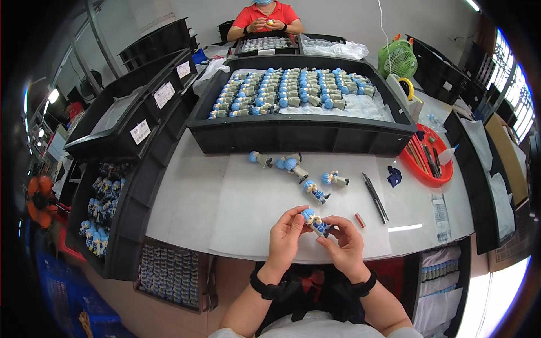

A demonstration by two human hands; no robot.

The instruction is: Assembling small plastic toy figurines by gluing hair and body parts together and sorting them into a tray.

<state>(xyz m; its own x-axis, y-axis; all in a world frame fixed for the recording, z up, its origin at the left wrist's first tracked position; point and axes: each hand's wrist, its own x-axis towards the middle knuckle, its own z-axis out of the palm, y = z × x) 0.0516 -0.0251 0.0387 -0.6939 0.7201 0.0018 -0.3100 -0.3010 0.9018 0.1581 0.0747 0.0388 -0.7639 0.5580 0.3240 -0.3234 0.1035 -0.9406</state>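
Between my two hands, over the front of the white worktable (191,208), is a small figurine (316,223) with a blue head and blue-and-white front. My left hand (286,234) pinches it at the head. From the other side, my right hand (342,239) grips it near the feet. Just beyond lies a similar blue-fronted figurine (316,192). Several more blue-headed figurines with grey-green bodies, such as this one (336,179), lie loose behind it. To the right of my hands are a small red-and-white block (360,219) and dark tweezers (375,198).
A large black tray (304,137) of figurine rows stands across the table. Right of it sit a red basket (433,179) of tools, a dark blue cloth-like piece (394,177) and a green fan (398,58). Black crates (149,180) flank the left. A co-worker (267,19) sits opposite.
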